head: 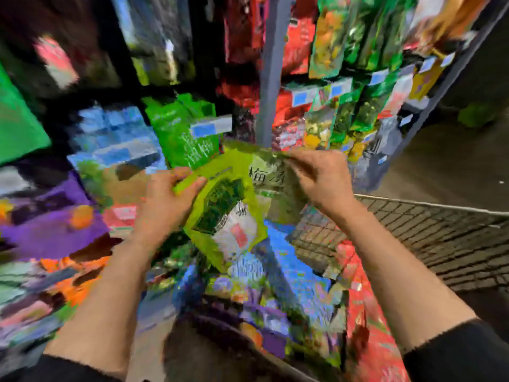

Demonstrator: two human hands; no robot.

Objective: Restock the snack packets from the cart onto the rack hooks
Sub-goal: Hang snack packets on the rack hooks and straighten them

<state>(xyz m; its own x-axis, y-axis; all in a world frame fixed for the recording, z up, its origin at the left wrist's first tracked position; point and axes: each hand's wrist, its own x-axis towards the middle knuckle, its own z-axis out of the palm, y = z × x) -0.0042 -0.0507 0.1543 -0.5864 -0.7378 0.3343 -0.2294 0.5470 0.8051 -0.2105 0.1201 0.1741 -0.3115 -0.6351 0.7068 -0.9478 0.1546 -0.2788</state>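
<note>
**Now, green packets in both hands, between cart and rack**

Here I have a small stack of green snack packets (228,205) held up in front of me, above the heaped packets in the wire cart (429,232) and just short of the rack (271,78). My left hand (168,205) grips the stack's left edge, thumb on the front face and fingers curled behind. My right hand (322,177) pinches the top edge of the rear, paler packet, near its upper right corner. At least two packets overlap; the picture is too smeared to count more.

The stack's long axis runs on a slant, from upper right down to lower left, with the printed faces turned up towards me. The top edge, where I would expect the hanging hole, points up and away towards the rack; I cannot make the hole out.

I judge this to be the sorting step: packets are out of the cart and I am parting one from the rest. Next, the top edge needs squaring to a hook, probably the one carrying matching green packets (184,128) just above my left hand, beside the grey upright, and the hole must be lined up with the hook's tip before pushing on.
</note>
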